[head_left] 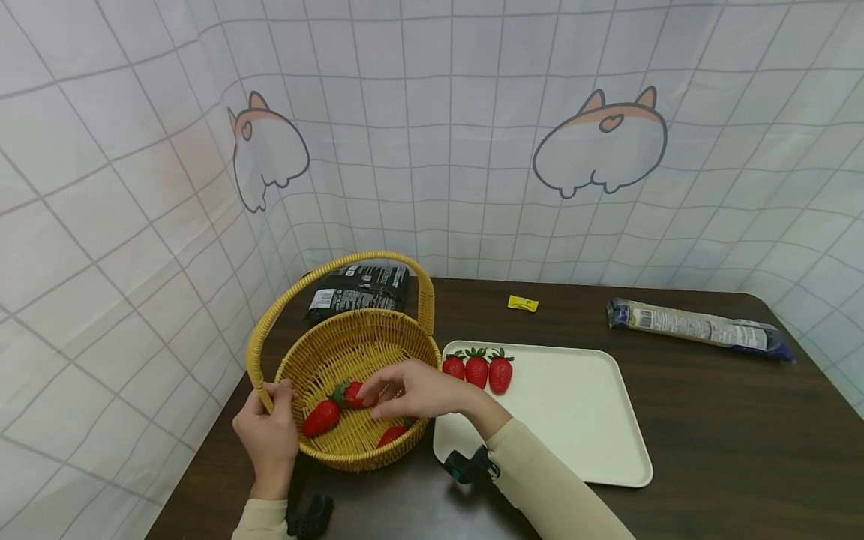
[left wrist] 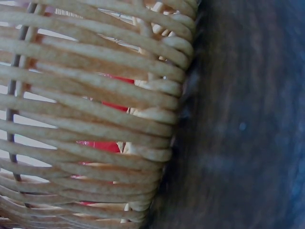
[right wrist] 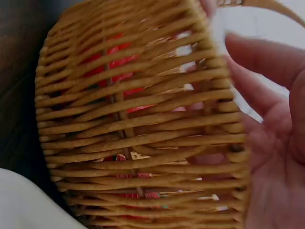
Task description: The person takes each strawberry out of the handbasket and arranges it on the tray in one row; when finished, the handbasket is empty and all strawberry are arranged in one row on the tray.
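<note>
The left hand [head_left: 266, 431] grips the wicker basket [head_left: 364, 341] by rim and handle, a hold worth keeping firm against tipping. Inside, beside the middle strawberry [head_left: 352, 395], the right hand [head_left: 421, 388] has thumb and fingers apart, contact unclear; a gentle pinch would suit. Rightward, the white tray [head_left: 574, 412] bears three strawberries [head_left: 476, 371].

place: curtained-off tabletop corner | cartoon-print grid curtain [head_left: 439, 150] | dark wood-grain table [head_left: 715, 405]

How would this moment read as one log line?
left hand: grips basket | right hand: partly inside basket, near strawberry | tray: three strawberries
</note>
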{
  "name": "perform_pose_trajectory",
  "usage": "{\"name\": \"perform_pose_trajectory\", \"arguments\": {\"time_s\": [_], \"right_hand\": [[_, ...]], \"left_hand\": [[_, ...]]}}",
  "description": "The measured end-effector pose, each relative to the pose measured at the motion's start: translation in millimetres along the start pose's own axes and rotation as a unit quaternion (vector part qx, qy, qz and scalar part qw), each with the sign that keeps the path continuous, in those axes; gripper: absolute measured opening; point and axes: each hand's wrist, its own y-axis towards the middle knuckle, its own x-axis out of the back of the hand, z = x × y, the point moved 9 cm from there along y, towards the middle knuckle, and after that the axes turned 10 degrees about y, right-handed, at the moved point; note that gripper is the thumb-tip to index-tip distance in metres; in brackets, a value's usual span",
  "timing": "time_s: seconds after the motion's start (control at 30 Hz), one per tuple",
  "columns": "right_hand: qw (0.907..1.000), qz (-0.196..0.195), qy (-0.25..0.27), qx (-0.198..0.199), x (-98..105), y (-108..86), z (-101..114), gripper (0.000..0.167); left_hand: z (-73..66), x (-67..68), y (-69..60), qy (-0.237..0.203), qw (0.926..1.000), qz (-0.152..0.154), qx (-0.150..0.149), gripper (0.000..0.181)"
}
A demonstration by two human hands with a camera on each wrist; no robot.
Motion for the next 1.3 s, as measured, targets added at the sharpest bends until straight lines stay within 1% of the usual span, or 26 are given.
{"name": "perform_pose_trajectory", "arguments": {"time_s": [0.1, 0.2, 0.33, 0.5, 0.57, 0.73, 0.8, 0.97, 1.2, 1.3], "right_hand": [[0.9983, 0.058, 0.003, -0.005, -10.0, 10.3, -6.3, 0.032], [0.9963, 0.085, -0.002, -0.015, -17.6, 16.1, -12.0, 0.032], [0.9937, 0.106, -0.014, -0.035, -23.5, 18.9, -17.1, 0.032], [0.9853, 0.152, -0.036, -0.068, -31.1, 19.9, -24.6, 0.032], [0.9830, 0.160, -0.041, -0.079, -32.0, 20.6, -27.8, 0.031], [0.9777, 0.180, 0.002, -0.108, -35.1, 21.4, -34.8, 0.026], [0.9743, 0.192, 0.018, -0.116, -37.3, 20.9, -36.3, 0.025], [0.9718, 0.199, 0.012, -0.125, -36.8, 19.9, -35.3, 0.028], [0.9710, 0.195, -0.046, -0.131, -32.3, 21.4, -36.1, 0.021], [0.9714, 0.191, -0.054, -0.130, -30.6, 22.1, -36.1, 0.020]], "left_hand": [[1.1, -0.1, -0.1, 0.002, 1.0000, 0.001, 0.007, 0.021], [-14.7, 4.1, -0.8, 0.003, 1.0000, 0.000, 0.007, 0.021], [-36.7, 9.8, -1.6, 0.006, 1.0000, -0.004, 0.001, 0.022], [-33.9, 10.5, -2.8, 0.004, 1.0000, -0.005, 0.004, 0.023], [-26.7, 9.4, -2.8, 0.007, 0.9999, -0.006, 0.006, 0.022], [-3.0, 3.2, -2.3, 0.017, 0.9998, -0.006, 0.007, 0.021], [0.5, 1.6, -2.0, 0.014, 0.9999, -0.005, 0.005, 0.021], [1.1, 0.1, -0.7, 0.008, 1.0000, -0.003, -0.003, 0.021], [-0.8, -0.2, 0.5, 0.007, 1.0000, -0.001, -0.003, 0.021], [-2.6, 0.0, 0.6, 0.008, 1.0000, 0.000, -0.005, 0.022]]}}
